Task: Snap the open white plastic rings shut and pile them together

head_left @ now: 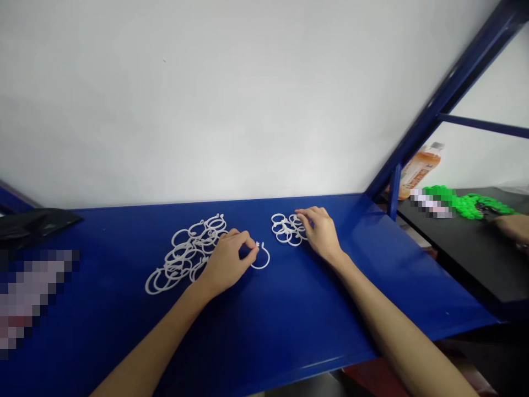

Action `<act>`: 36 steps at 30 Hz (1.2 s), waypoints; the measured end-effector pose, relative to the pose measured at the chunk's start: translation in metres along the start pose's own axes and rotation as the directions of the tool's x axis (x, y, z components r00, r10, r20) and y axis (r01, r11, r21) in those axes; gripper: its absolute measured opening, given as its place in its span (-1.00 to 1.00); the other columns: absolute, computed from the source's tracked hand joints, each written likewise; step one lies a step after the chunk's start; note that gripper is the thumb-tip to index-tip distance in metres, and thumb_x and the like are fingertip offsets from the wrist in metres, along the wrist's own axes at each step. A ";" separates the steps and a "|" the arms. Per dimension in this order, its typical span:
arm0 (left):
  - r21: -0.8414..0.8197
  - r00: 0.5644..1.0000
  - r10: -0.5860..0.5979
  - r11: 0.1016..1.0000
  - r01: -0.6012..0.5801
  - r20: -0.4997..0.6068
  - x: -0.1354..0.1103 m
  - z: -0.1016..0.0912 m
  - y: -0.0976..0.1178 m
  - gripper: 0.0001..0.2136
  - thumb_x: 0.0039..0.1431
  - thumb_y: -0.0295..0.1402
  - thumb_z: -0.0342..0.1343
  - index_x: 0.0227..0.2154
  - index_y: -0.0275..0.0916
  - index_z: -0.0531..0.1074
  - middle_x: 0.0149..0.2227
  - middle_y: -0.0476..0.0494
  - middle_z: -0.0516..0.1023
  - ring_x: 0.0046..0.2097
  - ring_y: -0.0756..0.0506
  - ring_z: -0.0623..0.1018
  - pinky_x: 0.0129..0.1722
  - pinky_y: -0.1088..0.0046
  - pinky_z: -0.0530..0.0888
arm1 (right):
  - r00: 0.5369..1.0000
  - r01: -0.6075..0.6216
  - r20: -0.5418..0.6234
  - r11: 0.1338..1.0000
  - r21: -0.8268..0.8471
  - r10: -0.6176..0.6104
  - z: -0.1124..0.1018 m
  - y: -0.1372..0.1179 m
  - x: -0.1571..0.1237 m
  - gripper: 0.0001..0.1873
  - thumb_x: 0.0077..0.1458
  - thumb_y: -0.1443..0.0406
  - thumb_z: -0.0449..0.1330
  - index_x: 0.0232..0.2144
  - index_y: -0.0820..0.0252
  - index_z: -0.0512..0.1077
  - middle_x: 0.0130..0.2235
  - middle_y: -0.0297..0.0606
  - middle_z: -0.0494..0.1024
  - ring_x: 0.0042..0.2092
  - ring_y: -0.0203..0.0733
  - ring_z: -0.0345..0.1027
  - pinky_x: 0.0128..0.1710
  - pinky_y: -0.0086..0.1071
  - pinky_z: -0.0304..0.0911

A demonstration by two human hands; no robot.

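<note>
At a blue table, a person's left hand is pinching a white ring beside a large heap of rings; the right hand is resting loosely open, fingertips touching a smaller cluster of rings.

On the blue bench, the left hand pinches a single white plastic ring between thumb and fingertips, just right of a loose pile of white rings. The right hand lies palm down, fingers resting on a smaller cluster of rings. A dark bag sits at the far left. Beyond a blue frame post, green plastic pieces and an orange bottle lie on a black surface.
</note>
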State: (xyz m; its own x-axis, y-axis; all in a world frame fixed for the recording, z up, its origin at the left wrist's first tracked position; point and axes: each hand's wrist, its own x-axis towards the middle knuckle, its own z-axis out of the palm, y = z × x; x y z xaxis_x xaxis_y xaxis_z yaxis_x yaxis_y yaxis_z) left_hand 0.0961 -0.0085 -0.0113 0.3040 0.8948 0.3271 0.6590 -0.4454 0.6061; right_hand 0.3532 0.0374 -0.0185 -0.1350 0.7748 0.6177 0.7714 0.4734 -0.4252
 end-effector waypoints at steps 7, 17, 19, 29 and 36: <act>-0.400 0.982 -0.191 0.899 0.178 0.008 -0.001 -0.003 0.009 -0.84 0.14 -0.23 0.20 -0.37 -0.18 0.40 -0.32 -0.03 0.57 -0.26 -0.07 0.55 -0.16 0.32 0.45 | 0.917 0.131 0.320 0.938 0.320 -0.237 -0.006 -0.055 -0.019 -0.69 0.23 0.15 0.23 -0.01 0.12 0.47 -0.16 -0.23 0.61 -0.15 -0.15 0.45 -0.10 -0.22 0.38; -0.609 0.935 -0.101 0.734 0.301 0.340 -0.002 -0.004 0.011 -0.75 0.14 -0.22 0.23 -0.13 -0.14 0.49 -0.35 0.03 0.53 -0.27 -0.03 0.54 -0.19 0.41 0.43 | 0.898 -0.002 0.404 0.917 0.400 -0.174 0.003 -0.055 -0.024 -0.92 0.30 0.27 0.13 -0.28 0.13 0.39 -0.33 -0.32 0.55 -0.34 -0.26 0.42 -0.30 -0.38 0.33; -0.579 0.947 -0.104 0.769 0.271 0.306 -0.002 -0.005 0.011 -0.81 0.17 -0.19 0.20 -0.23 -0.16 0.51 -0.33 0.00 0.57 -0.27 -0.03 0.54 -0.20 0.41 0.42 | 0.889 0.035 0.404 0.911 0.412 -0.216 0.001 -0.055 -0.024 -0.89 0.31 0.26 0.13 -0.29 0.13 0.40 -0.33 -0.31 0.54 -0.34 -0.27 0.41 -0.30 -0.39 0.30; -0.284 0.990 -0.132 0.948 0.140 0.048 -0.003 -0.001 0.013 -0.90 0.06 -0.47 0.13 -0.39 -0.13 0.49 -0.39 0.07 0.60 -0.22 -0.10 0.55 -0.06 0.28 0.40 | 0.825 0.333 0.327 0.864 0.378 -0.461 0.000 -0.062 -0.028 -0.79 0.37 0.35 -0.01 -0.27 0.19 0.41 -0.35 -0.24 0.49 -0.34 -0.24 0.28 -0.29 -0.38 0.23; -0.249 0.996 -0.086 0.965 0.085 0.007 -0.005 0.004 0.011 -0.79 0.05 -0.55 0.10 -0.30 -0.11 0.47 -0.42 0.14 0.59 -0.16 -0.09 0.56 0.10 0.19 0.31 | 0.773 0.416 0.367 0.851 0.321 -0.517 -0.009 -0.065 -0.026 -0.71 0.39 0.38 -0.07 -0.26 0.23 0.44 -0.38 -0.23 0.46 -0.34 -0.23 0.23 -0.32 -0.38 0.20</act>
State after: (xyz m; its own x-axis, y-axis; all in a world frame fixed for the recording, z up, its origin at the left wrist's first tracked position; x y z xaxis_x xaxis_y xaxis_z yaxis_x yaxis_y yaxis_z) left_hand 0.1044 -0.0177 -0.0088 0.2506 0.9300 0.2689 0.4907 -0.3614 0.7929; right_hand 0.3117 -0.0169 -0.0010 -0.7315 0.5081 0.4546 0.4002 0.8598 -0.3171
